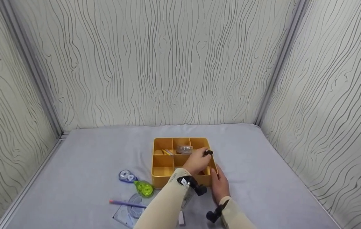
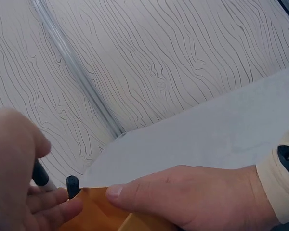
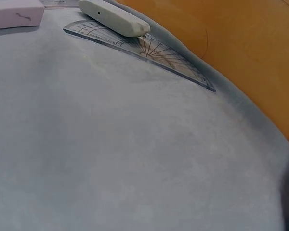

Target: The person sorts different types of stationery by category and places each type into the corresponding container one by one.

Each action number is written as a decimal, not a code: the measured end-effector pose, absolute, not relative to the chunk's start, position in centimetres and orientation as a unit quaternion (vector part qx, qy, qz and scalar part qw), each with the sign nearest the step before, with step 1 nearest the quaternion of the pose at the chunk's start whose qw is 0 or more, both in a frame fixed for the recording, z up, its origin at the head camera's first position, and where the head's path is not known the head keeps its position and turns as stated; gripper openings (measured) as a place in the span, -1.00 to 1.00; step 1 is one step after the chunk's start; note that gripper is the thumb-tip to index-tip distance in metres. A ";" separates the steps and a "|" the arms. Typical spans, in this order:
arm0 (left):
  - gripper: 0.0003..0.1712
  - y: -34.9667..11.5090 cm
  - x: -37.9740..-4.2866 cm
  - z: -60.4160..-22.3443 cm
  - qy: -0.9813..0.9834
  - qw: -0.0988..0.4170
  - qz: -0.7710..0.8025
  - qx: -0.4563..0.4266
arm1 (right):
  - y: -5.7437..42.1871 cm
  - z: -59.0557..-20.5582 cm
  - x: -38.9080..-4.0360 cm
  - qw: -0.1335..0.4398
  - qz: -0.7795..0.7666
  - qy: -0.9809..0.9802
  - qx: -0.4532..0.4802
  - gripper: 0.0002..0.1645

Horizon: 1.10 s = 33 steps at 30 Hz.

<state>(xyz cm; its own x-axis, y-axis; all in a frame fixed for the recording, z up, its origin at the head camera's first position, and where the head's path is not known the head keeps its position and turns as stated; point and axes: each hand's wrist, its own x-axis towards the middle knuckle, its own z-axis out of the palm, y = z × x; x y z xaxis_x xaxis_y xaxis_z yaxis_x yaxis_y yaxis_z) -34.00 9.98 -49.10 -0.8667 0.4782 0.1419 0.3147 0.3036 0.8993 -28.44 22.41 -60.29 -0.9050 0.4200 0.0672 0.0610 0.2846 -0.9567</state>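
the orange box [image 1: 163, 182] sits near the middle of the table [image 1: 88, 159], well short of the far edge; its six compartments face up, so each can be reached from above. the left hand [image 1: 198, 160] is over the right-hand compartments, its forearm crossing the box's front edge. it pinches a dark pen [image 2: 40, 174] between curled fingers, seemingly to keep it under control over the narrow compartments. a second dark tip [image 2: 72, 186] shows by the rim; i cannot tell whether it belongs to the same pen. the right hand [image 1: 220, 186] grips the right wall near the box's front right corner, thumb over the rim, probably so the box does not slide.

a yellow stick [image 1: 167, 152] lies tilted in the back left compartment, and a clear plastic piece [image 1: 185, 149] in the back middle one. off the front left corner, a blue tape roller [image 1: 128, 176] and a green tape roller [image 1: 144, 188] lie touching. in the right wrist view, a pale bar [image 3: 113, 18] rests on a clear protractor [image 3: 168, 60] beside the box.
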 end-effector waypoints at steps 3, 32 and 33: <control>-0.55 9.9 -34.2 -48.9 0.806 0.056 0.527 0.264 | 22.1 -60.3 -28.6 0.164 0.575 -0.788 -0.151 -0.24; -0.69 4.7 -35.8 -46.2 0.721 0.049 0.660 0.207 | 23.2 -59.9 -28.6 0.112 0.567 -0.793 -0.193 -0.18; -0.69 4.4 -35.6 -46.0 0.732 0.053 0.641 0.224 | 23.4 -60.0 -28.6 0.111 0.565 -0.793 -0.196 -0.18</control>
